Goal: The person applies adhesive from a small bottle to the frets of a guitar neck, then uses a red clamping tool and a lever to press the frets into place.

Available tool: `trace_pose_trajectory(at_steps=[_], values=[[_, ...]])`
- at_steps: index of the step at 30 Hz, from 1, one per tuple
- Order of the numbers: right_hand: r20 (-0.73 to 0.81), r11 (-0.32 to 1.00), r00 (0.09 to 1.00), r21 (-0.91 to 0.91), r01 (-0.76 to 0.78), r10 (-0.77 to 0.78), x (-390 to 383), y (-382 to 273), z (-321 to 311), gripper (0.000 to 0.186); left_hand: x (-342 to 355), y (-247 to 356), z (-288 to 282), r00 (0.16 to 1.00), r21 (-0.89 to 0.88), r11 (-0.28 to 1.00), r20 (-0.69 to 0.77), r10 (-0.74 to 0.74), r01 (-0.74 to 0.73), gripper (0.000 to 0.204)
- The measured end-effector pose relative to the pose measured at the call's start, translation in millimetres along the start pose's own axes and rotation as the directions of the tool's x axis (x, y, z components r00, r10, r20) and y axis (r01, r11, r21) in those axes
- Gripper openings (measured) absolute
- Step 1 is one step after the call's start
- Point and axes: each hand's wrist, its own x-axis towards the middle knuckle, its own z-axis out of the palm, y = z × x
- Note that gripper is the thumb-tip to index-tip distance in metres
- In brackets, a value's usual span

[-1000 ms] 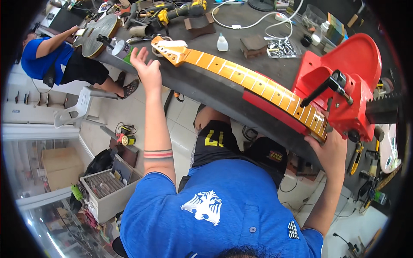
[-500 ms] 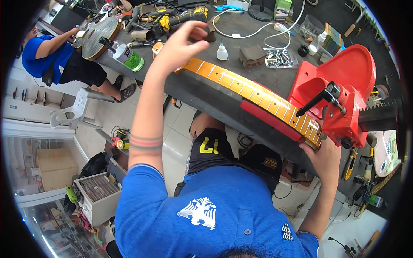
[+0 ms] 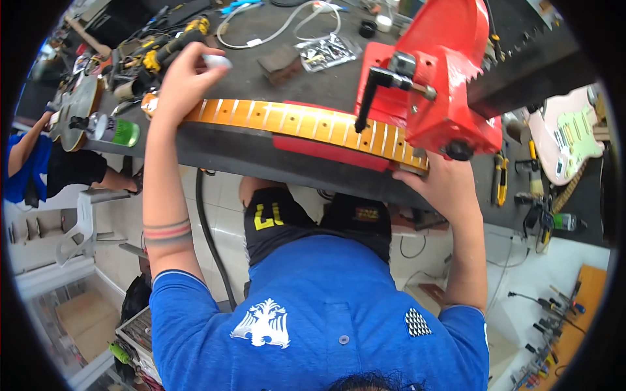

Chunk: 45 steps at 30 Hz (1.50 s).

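Note:
A maple guitar neck (image 3: 254, 115) with pale frets lies along the bench's front edge, its right part over a red block (image 3: 303, 154) and under a red arbor press (image 3: 447, 85) with a black lever handle (image 3: 365, 104). My left hand (image 3: 184, 83) is closed on a small white bottle (image 3: 216, 62), above the neck's left part, hiding some of it. My right hand (image 3: 439, 182) grips the neck's right end below the press head, thumb along the front, fingers mostly hidden.
The dark bench (image 3: 208, 148) holds a drill (image 3: 163, 52), white cable (image 3: 251, 42), bag of hardware (image 3: 326, 53), brown block (image 3: 280, 65) and labelled bottle (image 3: 117, 130). A pale pink guitar (image 3: 561, 137) lies right. A co-worker (image 3: 26, 156) in blue is at the left beside a dark guitar (image 3: 78, 111).
My left hand reached forward past the neck's left end and took hold of the small white bottle from the bench. My view has shifted; my right hand stays on the neck.

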Motion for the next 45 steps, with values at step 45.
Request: trace_pose_trajectory(at_steps=[45], values=[[-0.207,0.984,0.977,0.153,0.087,-0.054,0,7,11,0.069,-115,138,177,0.773,-0.055,0.788,-0.248,0.584,-0.613,0.035]])
